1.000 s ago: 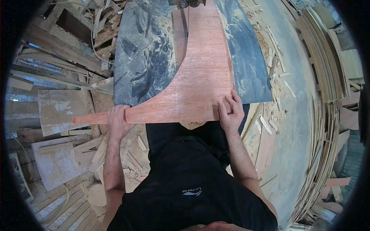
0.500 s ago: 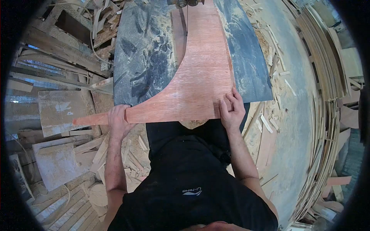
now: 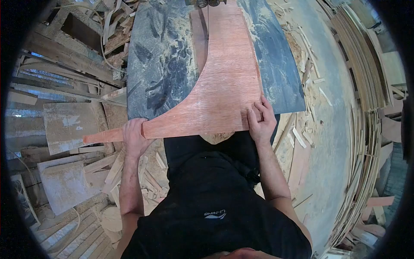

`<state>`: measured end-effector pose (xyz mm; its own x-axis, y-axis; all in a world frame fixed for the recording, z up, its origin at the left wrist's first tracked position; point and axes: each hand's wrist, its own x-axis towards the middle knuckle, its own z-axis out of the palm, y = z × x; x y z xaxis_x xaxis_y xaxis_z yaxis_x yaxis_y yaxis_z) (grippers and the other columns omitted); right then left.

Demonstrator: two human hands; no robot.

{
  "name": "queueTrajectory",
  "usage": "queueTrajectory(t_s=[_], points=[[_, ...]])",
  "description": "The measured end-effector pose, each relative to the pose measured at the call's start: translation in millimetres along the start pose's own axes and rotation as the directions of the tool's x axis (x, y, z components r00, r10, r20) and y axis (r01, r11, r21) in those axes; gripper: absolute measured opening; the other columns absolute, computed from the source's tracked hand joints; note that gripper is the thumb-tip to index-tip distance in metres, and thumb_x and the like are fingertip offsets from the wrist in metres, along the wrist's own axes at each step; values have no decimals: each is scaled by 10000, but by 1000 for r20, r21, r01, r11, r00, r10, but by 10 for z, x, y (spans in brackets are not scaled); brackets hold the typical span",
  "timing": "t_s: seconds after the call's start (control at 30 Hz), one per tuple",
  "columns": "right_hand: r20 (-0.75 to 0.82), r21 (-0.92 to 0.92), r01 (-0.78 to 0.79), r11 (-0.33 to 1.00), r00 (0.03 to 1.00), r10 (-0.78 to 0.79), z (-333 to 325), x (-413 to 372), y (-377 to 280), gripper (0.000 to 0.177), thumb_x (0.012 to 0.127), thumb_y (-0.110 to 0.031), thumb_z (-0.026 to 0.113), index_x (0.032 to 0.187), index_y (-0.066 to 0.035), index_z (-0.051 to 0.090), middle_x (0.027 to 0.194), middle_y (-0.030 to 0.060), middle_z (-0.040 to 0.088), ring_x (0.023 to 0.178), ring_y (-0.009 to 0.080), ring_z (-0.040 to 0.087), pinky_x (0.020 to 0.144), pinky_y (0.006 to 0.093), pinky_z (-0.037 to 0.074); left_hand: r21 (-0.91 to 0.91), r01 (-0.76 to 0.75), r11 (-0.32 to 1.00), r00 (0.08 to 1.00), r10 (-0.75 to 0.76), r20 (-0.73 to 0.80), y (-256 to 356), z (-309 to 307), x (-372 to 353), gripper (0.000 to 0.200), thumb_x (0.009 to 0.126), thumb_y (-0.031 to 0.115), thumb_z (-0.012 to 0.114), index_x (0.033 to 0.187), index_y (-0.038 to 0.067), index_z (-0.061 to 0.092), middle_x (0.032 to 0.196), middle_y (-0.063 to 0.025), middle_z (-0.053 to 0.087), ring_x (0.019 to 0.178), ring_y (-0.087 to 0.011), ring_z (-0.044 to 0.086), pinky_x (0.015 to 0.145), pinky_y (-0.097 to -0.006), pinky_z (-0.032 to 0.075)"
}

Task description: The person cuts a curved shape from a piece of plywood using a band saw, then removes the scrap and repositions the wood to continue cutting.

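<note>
A reddish plywood panel [image 3: 224, 86] lies over the dusty dark saw table [image 3: 168, 52]. Its left edge sweeps in a concave curve into a narrow arm that sticks out past the table. My left hand [image 3: 136, 136] is closed around this arm, fingers on top. At the panel's near right corner, my right hand [image 3: 261, 123] grips the edge with bent fingers; its thumb rests on the top face. A thin upright saw blade [image 3: 208, 21] meets the far left edge of the panel, below a metal blade guide [image 3: 205, 3]. A separate wood strip [image 3: 199, 39] lies left of the blade.
Sawdust coats the table. Wood offcuts [image 3: 302, 134] litter the floor on the right, and more scraps [image 3: 148, 181] lie at the lower left. Stacked boards [image 3: 362, 64] line the right side. Dusty panels [image 3: 64, 125] and planks stand on the left.
The panel has turned very slightly: its left tip sits a little nearer to me, its right corner a little farther away. Both hands have shifted with it and keep their grip.
</note>
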<state>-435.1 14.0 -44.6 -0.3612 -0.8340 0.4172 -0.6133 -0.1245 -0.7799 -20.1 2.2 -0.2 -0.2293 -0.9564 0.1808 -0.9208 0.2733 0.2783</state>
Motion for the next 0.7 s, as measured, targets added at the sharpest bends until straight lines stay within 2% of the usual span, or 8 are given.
queueTrajectory(t_s=[0.7], points=[[-4, 3, 11, 1000, 1000, -11, -12, 114, 54, 273, 806, -152, 785, 1011, 10, 705, 1267, 243, 617, 1169, 327, 623, 984, 385, 495, 25, 37, 999, 999, -37, 14, 61, 66, -26, 680, 591, 433, 875, 1108, 78, 613, 1090, -103, 616, 1088, -313, 554, 966, -451, 389]])
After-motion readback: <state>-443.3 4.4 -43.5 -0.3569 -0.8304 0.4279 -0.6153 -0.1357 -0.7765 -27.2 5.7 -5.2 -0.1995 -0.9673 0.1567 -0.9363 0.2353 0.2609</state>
